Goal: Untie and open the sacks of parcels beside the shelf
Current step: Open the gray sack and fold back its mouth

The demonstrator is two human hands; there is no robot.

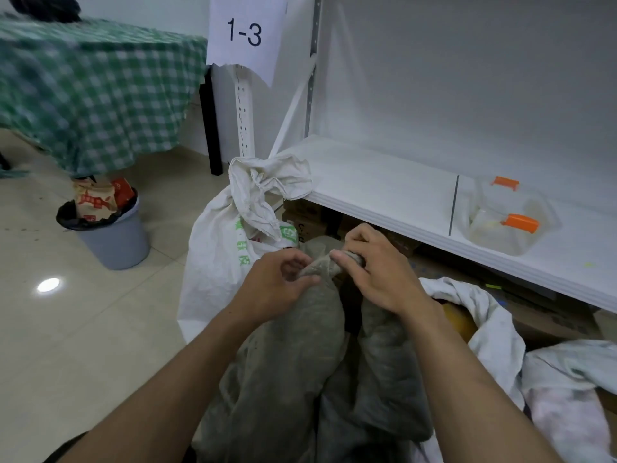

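Now both hands' fingers pinching grey sack (300, 345) knot (322, 264): left hand (273, 285), right hand (377, 272)

A grey-brown woven sack (300, 362), dusty and creased, stands on the floor in front of the white shelf (384, 185), its mouth gathered into a twisted knot (325, 264) at the top. The knot is still tied, pinched from both sides. Its cloth falls in two bulging folds with a dark cleft between them. Just behind it to the left stands a white woven sack (213, 259) with green printed characters, upright, its neck tied in a large loose knot (263, 185) that leans against the shelf's edge. To the right, touching the grey sack, a white sack (494, 329) lies open, its rim rolled back around something yellow inside.
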